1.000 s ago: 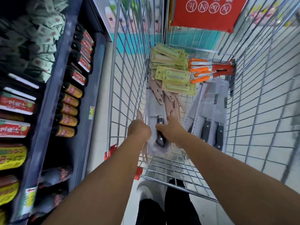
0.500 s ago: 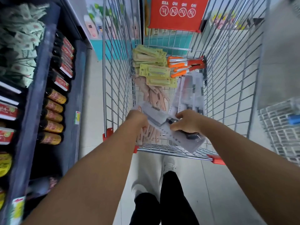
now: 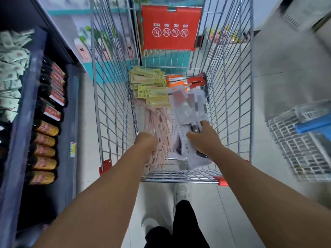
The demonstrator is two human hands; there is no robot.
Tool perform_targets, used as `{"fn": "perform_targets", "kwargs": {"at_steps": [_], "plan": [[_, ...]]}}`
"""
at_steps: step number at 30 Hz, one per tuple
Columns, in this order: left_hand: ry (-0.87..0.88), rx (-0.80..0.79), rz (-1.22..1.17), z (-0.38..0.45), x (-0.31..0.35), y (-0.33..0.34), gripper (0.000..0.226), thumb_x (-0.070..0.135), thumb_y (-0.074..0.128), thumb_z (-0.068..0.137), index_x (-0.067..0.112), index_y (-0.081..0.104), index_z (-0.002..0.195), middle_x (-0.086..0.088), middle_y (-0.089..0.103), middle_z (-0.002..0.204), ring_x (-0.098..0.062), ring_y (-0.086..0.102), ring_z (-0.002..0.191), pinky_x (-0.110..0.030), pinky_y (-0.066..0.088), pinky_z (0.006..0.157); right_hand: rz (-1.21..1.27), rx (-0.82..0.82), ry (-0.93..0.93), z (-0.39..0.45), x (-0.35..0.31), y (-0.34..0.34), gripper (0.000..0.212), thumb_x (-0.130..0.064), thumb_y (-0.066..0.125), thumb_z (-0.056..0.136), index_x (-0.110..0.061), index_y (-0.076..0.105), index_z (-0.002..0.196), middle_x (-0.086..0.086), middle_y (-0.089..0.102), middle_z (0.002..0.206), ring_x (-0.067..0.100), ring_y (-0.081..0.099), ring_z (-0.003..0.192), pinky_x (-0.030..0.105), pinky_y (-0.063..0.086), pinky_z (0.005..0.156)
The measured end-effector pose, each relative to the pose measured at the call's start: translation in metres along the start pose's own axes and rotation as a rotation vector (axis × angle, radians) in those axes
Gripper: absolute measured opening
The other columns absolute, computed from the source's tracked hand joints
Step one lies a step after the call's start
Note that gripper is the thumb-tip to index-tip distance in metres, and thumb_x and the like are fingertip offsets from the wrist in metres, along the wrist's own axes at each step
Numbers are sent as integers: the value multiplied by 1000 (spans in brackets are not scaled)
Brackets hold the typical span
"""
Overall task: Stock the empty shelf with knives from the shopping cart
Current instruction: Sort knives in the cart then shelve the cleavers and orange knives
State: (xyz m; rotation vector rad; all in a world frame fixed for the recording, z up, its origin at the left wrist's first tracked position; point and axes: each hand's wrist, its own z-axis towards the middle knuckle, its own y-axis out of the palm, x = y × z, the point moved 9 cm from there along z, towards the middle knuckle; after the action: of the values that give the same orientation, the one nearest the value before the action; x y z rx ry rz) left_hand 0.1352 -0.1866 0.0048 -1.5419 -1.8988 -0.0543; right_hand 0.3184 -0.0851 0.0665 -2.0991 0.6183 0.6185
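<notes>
The wire shopping cart (image 3: pixel 111 104) stands in front of me with packaged knives inside. My right hand (image 3: pixel 204 138) grips a black-handled knife in white packaging (image 3: pixel 186 111), lifted above other white packs on the cart's right side. My left hand (image 3: pixel 146 143) reaches down onto the pink-packaged knives (image 3: pixel 157 122) at the cart's left; its fingers are hidden behind the knuckles. Yellow-green knife packs (image 3: pixel 152 90) and orange-handled knives (image 3: pixel 186 81) lie at the far end.
A dark shelf unit (image 3: pixel 34 97) with bottles (image 3: pixel 44 140) runs along the left. A red warning sign (image 3: pixel 170 29) hangs on the cart's far end. A wire basket with a blue handle (image 3: pixel 304 140) sits at the right. My feet stand on pale floor tiles.
My right hand has carried the white knife pack to the cart's right side and turned it lengthwise. My left hand let go of that pack and dropped onto the pink packs.
</notes>
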Motion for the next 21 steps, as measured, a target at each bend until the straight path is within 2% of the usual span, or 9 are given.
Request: {"fn": "perform_targets", "kwargs": {"at_steps": [3, 5, 7, 10, 11, 13, 15, 19, 21], "plan": [[16, 13, 93, 10, 0, 5, 23, 0, 47, 89, -5, 57, 109, -12, 54, 72, -24, 52, 58, -25, 41, 49, -3, 71, -8, 18, 5, 3, 50, -20, 54, 89, -14, 32, 135, 6, 54, 98, 23, 52, 76, 29, 38, 63], [21, 28, 109, 23, 1, 8, 29, 1, 46, 87, -5, 54, 115, -18, 62, 87, -29, 62, 70, -24, 39, 49, 12, 98, 6, 32, 10, 4, 49, -17, 53, 89, -14, 32, 134, 7, 55, 102, 25, 52, 82, 29, 37, 67], [35, 46, 118, 33, 5, 10, 37, 1, 47, 85, -1, 50, 122, -19, 63, 104, -35, 64, 93, -29, 48, 59, 7, 131, 29, 48, 18, 6, 45, -15, 53, 89, -16, 35, 130, 5, 57, 101, 26, 56, 83, 27, 35, 58], [59, 94, 137, 48, 13, 11, 47, 0, 47, 87, 7, 40, 132, -16, 58, 118, -34, 60, 104, -40, 52, 82, -108, 142, 67, 72, 28, 11, 44, -15, 54, 90, -16, 36, 130, 10, 55, 111, 23, 51, 77, 23, 30, 49], [61, 108, 159, 52, 14, 11, 47, 0, 46, 88, 9, 39, 133, -16, 57, 119, -33, 59, 104, -39, 52, 81, -157, 128, 97, 78, 32, 13, 47, -16, 54, 91, -16, 34, 134, 14, 50, 118, 25, 49, 79, 24, 35, 53], [53, 148, 213, 58, 15, 9, 42, 4, 47, 91, 10, 41, 131, -16, 53, 122, -31, 57, 100, -34, 48, 72, -243, 82, 167, 88, 44, 19, 55, -13, 53, 91, -15, 28, 140, 18, 36, 131, 33, 47, 102, 35, 46, 77], [-12, 191, 289, 63, 12, 5, 41, 9, 47, 94, 9, 39, 134, -19, 39, 132, -31, 53, 102, -32, 44, 76, -315, 41, 264, 93, 58, 22, 63, -5, 54, 89, -14, 22, 143, 21, 25, 138, 37, 33, 124, 44, 39, 97], [-112, 220, 349, 75, 1, 0, 39, 6, 46, 93, 5, 41, 132, -23, 24, 139, -28, 49, 84, -32, 43, 70, -484, 28, 281, 102, 62, 26, 64, -6, 56, 84, -5, 24, 139, 20, 19, 142, 38, 23, 130, 44, 35, 105], [-130, 228, 359, 84, -4, 1, 37, 11, 46, 94, 4, 43, 131, -22, 28, 136, -34, 54, 97, -34, 44, 73, -499, 54, 136, 111, 41, 33, 67, -12, 57, 86, -8, 22, 143, 17, 17, 145, 38, 21, 133, 46, 28, 111]]}}
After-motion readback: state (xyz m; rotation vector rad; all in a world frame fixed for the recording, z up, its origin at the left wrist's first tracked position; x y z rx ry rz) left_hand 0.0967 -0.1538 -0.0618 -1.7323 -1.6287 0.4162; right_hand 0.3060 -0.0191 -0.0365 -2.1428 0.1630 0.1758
